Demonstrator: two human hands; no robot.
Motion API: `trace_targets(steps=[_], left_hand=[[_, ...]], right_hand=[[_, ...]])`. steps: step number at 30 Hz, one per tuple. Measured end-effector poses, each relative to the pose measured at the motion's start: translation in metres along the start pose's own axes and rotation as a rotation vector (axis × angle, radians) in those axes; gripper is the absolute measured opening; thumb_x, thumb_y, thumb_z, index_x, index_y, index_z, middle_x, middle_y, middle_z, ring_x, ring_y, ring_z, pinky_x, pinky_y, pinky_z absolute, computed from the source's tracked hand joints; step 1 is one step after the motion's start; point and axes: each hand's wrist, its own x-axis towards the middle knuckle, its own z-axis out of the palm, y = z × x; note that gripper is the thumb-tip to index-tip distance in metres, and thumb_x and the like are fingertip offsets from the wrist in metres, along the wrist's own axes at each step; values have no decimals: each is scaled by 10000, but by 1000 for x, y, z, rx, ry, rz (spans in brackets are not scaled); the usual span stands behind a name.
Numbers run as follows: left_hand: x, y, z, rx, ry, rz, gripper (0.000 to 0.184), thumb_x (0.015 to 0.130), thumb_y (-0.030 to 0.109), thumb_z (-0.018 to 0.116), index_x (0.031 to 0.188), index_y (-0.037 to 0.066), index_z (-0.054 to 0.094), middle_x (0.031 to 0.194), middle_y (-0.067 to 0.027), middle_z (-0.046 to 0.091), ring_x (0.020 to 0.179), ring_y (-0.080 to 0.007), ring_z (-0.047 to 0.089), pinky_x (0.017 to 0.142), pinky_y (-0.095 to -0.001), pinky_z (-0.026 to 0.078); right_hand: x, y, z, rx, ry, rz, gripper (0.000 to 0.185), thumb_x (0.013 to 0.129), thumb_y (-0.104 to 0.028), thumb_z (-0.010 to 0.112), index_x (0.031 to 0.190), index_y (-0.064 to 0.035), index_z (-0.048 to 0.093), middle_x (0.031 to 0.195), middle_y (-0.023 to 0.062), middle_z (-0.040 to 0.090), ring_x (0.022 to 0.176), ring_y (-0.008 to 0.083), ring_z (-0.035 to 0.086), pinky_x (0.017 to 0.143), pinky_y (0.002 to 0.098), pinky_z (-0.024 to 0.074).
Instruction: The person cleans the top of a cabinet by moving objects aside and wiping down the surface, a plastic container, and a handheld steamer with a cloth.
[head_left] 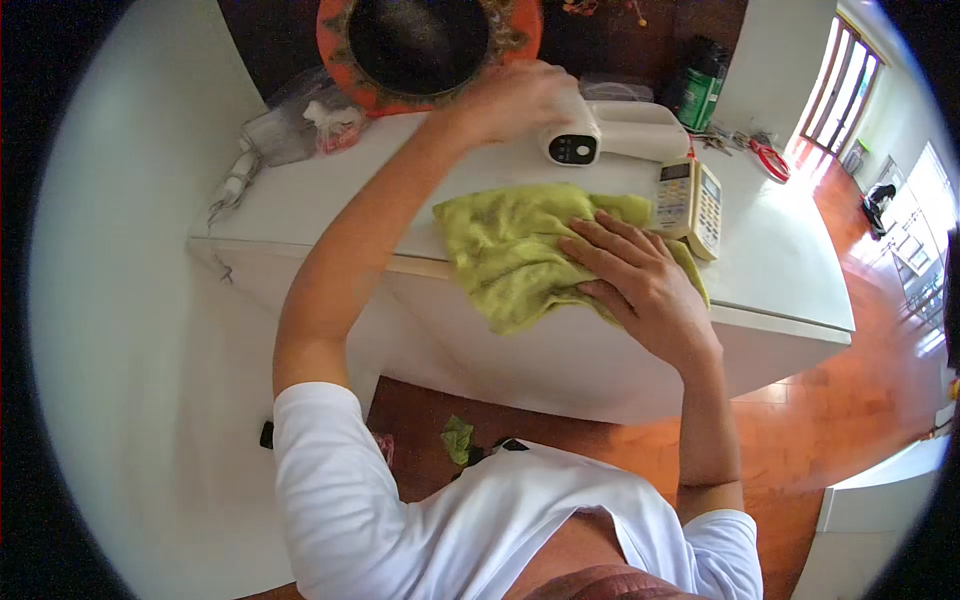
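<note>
My left hand (515, 103) is slightly blurred and reaches to the back of the white cabinet top. Its fingers close around the near body of a white handheld device (640, 130) with a small black display and a round button. What the device is for cannot be made out. My right hand (645, 290) lies flat, fingers stretched out, on a crumpled yellow-green cloth (510, 235). The cloth hangs partly over the cabinet's front edge. Just right of the cloth, two remote controls (690, 208) stand tilted side by side.
Behind my left hand is a round orange-rimmed dark object (332, 50). A clear plastic bag (290, 125) and a white cable (235, 180) lie at the left. A green container (700, 90), keys (715, 140) and red-handled scissors (770, 160) sit back right on the cabinet top (780, 260).
</note>
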Motion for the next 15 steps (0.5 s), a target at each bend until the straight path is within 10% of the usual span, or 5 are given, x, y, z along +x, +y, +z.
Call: trace_targets(steps=[7, 15], left_hand=[[52, 70, 34, 169, -343, 30, 648, 748, 413, 641, 1259, 59, 460, 1220, -170, 521, 1137, -291, 493, 929, -417, 376], [59, 61, 53, 30, -274, -34, 654, 722, 336, 671, 1267, 61, 436, 1140, -201, 562, 1041, -342, 549, 866, -420, 426]], right_hand=[[-6, 8, 3, 11, 49, -53, 397, 855, -251, 541, 1235, -140, 505, 1274, 88, 490, 1221, 305, 407, 995, 431, 336], [-9, 13, 2, 1, 60, -80, 389, 869, -249, 526, 1243, -141, 506, 1288, 81, 482, 1210, 291, 414, 994, 409, 342]])
